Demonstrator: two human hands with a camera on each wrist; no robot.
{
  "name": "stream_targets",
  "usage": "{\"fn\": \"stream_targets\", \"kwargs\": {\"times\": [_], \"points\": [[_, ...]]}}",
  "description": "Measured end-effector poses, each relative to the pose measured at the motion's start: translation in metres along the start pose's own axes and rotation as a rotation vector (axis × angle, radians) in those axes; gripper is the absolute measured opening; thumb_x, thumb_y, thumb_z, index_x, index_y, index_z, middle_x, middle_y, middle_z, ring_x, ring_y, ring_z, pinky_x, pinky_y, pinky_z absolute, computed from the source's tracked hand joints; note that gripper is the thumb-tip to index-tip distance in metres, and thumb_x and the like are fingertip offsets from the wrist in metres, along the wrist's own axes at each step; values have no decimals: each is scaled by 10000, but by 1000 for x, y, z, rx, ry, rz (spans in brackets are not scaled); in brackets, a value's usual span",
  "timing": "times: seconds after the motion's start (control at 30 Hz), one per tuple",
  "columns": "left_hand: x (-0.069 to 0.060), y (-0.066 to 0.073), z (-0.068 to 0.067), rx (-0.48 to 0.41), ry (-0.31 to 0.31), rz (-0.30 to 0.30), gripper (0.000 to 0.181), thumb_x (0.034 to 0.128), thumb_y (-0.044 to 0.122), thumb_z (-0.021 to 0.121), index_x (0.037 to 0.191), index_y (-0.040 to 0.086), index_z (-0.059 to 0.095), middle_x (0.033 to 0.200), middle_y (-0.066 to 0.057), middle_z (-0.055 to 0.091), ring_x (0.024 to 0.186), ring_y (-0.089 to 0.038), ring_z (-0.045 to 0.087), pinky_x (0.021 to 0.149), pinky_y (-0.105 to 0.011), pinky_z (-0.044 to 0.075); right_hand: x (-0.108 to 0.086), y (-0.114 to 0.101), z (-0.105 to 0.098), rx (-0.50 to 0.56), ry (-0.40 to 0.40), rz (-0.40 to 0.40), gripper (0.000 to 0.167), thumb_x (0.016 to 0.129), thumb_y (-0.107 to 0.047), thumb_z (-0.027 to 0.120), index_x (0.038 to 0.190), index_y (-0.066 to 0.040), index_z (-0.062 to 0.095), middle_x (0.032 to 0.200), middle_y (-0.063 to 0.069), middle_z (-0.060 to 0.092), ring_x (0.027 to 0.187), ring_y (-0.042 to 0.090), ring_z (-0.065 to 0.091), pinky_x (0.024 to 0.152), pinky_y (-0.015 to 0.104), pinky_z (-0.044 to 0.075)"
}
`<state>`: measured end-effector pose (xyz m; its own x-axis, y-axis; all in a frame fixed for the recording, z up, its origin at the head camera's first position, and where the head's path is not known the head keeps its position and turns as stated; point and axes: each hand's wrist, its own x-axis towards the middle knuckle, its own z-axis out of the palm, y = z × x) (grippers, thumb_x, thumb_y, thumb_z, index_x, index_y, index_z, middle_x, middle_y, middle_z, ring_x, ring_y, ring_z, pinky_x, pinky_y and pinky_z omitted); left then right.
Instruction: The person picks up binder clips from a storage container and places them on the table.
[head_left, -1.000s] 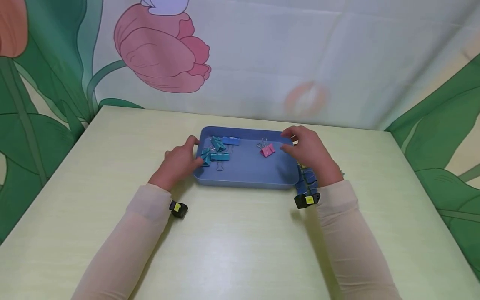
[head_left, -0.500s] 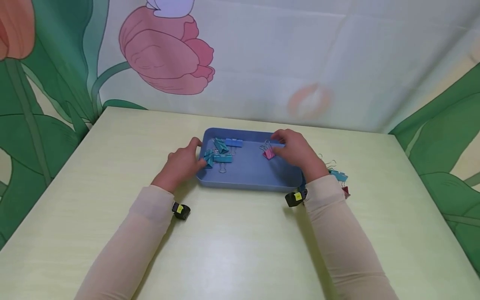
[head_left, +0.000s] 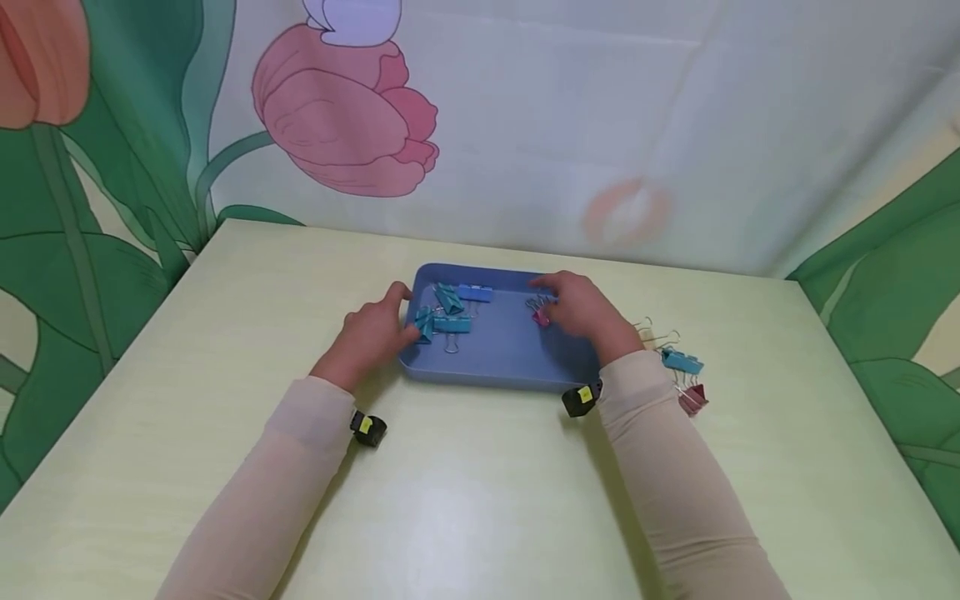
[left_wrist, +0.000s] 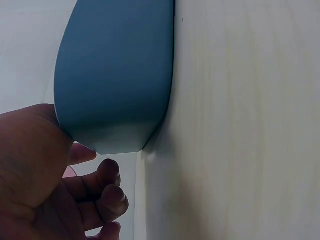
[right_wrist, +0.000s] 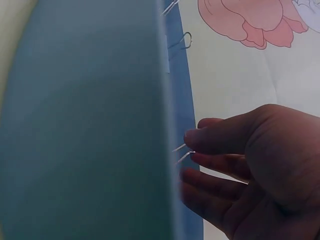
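Observation:
A blue tray (head_left: pixel 495 381) lies on the table with binder clips in it. My left hand (head_left: pixel 371 333) is at its left end, thumb over the rim and fingers outside. From the left wrist, this hand (left_wrist: pixel 45 175) holds the edge of the tray (left_wrist: pixel 115 75), its other fingers loosely bent. Inside the tray, my right hand (head_left: pixel 588 312) has thumb and fingers around a pink binder clip (head_left: pixel 541 317), partly covered by the thumb. The right wrist view shows that hand (right_wrist: pixel 260 170) at wire handles (right_wrist: pixel 182 152), the clip's body hidden behind the tray wall.
Several teal clips (head_left: pixel 452 324) and a blue clip (head_left: pixel 476 292) lie in the tray's left part. Right of the tray, beside the right forearm, are a teal clip (head_left: pixel 682 361), a dark pink clip (head_left: pixel 692 399) and other wire handles. A flowered cloth (head_left: pixel 525 125) hangs behind the table.
The right hand has moved left into the tray and closed around the pink clip, uncovering the clips on the table to the right. The left hand has stayed at the tray's end.

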<state>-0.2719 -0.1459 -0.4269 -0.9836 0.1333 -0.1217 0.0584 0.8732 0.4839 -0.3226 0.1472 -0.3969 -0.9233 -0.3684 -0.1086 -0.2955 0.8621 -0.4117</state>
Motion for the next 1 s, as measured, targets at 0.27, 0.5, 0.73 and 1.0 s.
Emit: {"fn": "stream_targets", "kwargs": {"times": [0.27,0.5,0.73,1.0], "points": [[0,1,3,7,7,3,517,925,266,552,1371,122,333,624,-57,501,642,-247,511,882,-509,399,1,0,5,-50,17,2,419,877,-48,557,1294,-22,594,1197,174,602,856,242,551,913,398,438],[0,0,1,4,9,-11,523,924,265,554,1377,126,330,646,-71,509,654,-255,511,851,-481,400,2,1,6,9,57,9,292,890,-55,570,1158,-16,681,1057,152,711,794,180,701,827,377,544],[-1,1,1,2,-3,-18,524,928,266,545,1382,133,321,657,-72,503,646,-250,509,747,-400,372,-2,2,5,11,76,3,232,862,-81,599,1062,-22,702,978,140,729,755,172,695,809,384,535],[-1,1,0,-32,-6,-17,522,923,246,541,1383,135,320,658,-66,473,613,-223,486,587,-316,362,-8,-3,0,-12,121,-36,100,851,-129,647,900,-57,695,875,91,678,813,229,583,770,369,496]]}}
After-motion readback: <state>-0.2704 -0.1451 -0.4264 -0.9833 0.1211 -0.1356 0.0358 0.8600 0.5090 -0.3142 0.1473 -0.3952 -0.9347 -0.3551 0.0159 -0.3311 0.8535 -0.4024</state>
